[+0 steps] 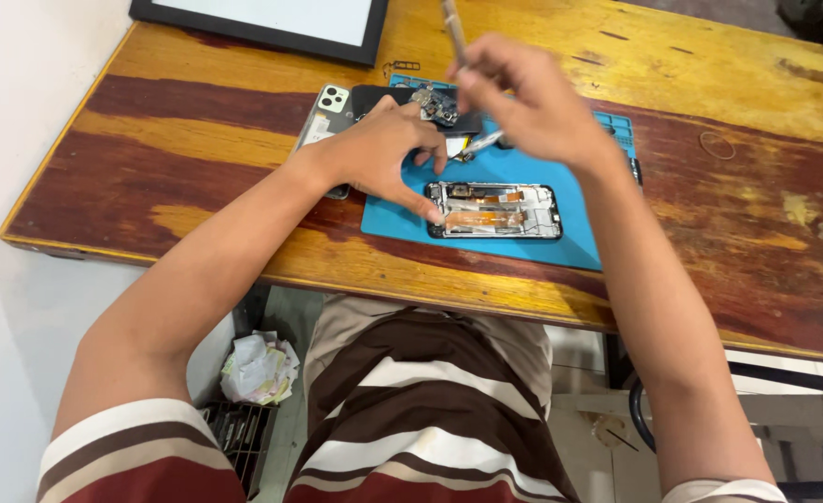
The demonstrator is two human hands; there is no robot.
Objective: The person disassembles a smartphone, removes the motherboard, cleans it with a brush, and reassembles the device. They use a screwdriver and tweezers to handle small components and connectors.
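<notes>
An opened phone (493, 210) with its back off lies on a blue work mat (523, 177) on the wooden table. My left hand (379, 154) rests on the mat, its index fingertip pressing the phone's left end. My right hand (532, 98) hovers above the mat's far side, fingers pinched around a thin tool (454, 33) that points upward. Between the hands lies a small circuit part (439, 105) on a dark phone cover (383, 93). A small metal tool (479, 144) lies on the mat under my right hand.
A phone back shell with a camera cutout (323, 116) lies left of the mat. A black-framed white panel (272, 23) sits at the table's far edge. A rubber band (717, 144) lies on the wood at right. Crumpled paper (258, 368) sits below the table.
</notes>
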